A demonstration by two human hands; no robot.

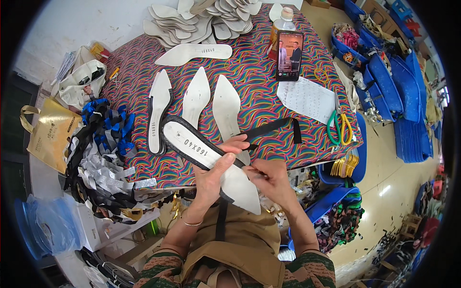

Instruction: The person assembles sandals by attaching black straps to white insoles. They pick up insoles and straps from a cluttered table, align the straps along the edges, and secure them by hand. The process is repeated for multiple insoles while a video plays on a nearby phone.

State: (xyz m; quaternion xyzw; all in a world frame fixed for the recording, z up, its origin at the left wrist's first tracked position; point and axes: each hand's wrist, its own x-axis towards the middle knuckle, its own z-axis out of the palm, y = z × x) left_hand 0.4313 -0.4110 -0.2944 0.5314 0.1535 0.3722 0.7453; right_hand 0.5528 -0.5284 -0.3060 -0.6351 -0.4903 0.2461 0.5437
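Observation:
My left hand (215,175) is closed around a white pointed shoe insole (235,185), its thumb on top. Black edging strip (192,128) runs around the heel and along the sides of this insole. My right hand (271,178) is closed in a pinch at the insole's right edge, where the strip reaches its fingers; the fingertips are partly hidden. On the patterned table beyond lie two plain insoles (197,96) (226,101), toes pointing away. Left of them is an insole with black edging (158,113). A loose black strip (271,128) trails across the cloth to the right.
Stacked insoles (201,21) pile up at the back, a single one (192,54) before them. A phone (289,55) leans on a bottle (286,21). Scissors (340,126) and paper (307,100) lie right. Strip bundles (101,158) hang left; blue bins (331,204) stand right.

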